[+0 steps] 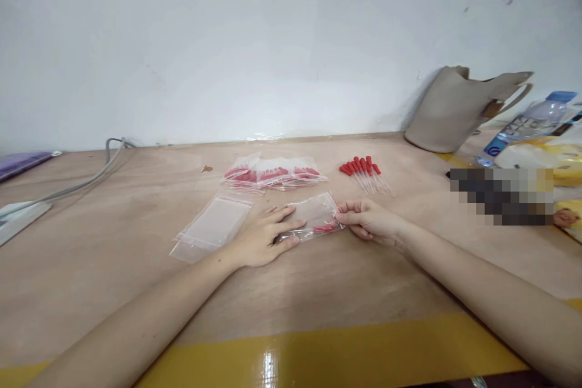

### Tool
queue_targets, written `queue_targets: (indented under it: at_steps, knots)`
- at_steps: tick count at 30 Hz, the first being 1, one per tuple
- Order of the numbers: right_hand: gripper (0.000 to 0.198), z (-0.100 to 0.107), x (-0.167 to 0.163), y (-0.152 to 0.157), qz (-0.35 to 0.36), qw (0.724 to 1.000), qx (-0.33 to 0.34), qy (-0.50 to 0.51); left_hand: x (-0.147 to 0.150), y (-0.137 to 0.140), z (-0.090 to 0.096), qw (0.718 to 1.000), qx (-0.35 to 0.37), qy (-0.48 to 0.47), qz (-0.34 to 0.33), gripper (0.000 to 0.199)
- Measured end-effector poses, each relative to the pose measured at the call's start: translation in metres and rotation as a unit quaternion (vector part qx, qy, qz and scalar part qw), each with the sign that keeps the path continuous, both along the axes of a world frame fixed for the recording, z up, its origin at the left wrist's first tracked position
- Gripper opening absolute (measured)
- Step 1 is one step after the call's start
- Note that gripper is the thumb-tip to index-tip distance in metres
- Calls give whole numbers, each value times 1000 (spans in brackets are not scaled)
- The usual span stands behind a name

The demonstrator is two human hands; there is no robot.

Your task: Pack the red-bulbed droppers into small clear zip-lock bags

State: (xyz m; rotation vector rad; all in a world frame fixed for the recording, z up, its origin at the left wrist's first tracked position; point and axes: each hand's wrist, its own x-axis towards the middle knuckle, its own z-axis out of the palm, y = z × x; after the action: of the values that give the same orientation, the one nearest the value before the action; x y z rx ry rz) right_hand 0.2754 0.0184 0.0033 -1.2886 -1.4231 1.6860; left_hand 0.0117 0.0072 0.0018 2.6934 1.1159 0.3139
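A clear zip bag (313,213) lies on the table with a red-ended piece (324,228) inside it, which looks like a dropper. My left hand (269,235) rests flat on the bag's left part, fingers spread. At the red-lined right end, my right hand (368,219) pinches the bag's edge between thumb and fingers. Several droppers with red bulbs and thin clear stems (361,167) lie in a fanned group beyond my right hand. Behind my left hand sit several filled zip bags (275,171) with red bulbs showing. Flat, unfilled zip bags (216,218) overlap left of that hand.
A grey cable (97,176) runs along the left, near a purple item (27,162). At the back right stand a beige bag (448,112) and a tilted water bottle (527,127), with yellow-and-white packaging (541,154) beside them. Yellow tape (254,354) borders the table's front.
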Motion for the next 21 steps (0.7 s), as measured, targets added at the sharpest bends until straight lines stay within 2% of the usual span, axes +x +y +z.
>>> queue_targets:
  at_steps: [3,5,6,7,8,10,12,14,16,17,21]
  knots:
    - [23,1,2,3,-1,1000,-7,-12,1,-1,1,1000,-4,3,3,42]
    - [21,2,7,11,-44,991,62,-109,1,-1,1,1000,-5,4,4,42]
    - [18,2,11,17,-77,972,125,-182,1,-1,1,1000,-4,6,3,42]
    - [14,2,15,24,-114,938,195,-262,1,0,1,1000,-2,7,2,42]
    - [12,2,19,32,-149,891,261,-339,1,0,1,1000,2,8,1,42]
    - [15,3,27,45,-197,805,326,-456,1,0,0,1000,10,9,-1,42]
    - [26,3,33,56,-225,754,331,-521,1,1,-1,1000,15,8,-2,42]
    - [44,2,37,66,-263,725,332,-543,0,1,-1,1000,18,7,-2,42]
    - [58,0,42,74,-312,710,329,-539,0,0,-2,1000,20,7,-2,42]
    - [60,-2,45,79,-333,712,314,-532,1,0,-2,1000,22,7,-1,42]
    - [46,-9,62,101,-345,777,191,-491,1,0,-1,1000,28,8,0,41]
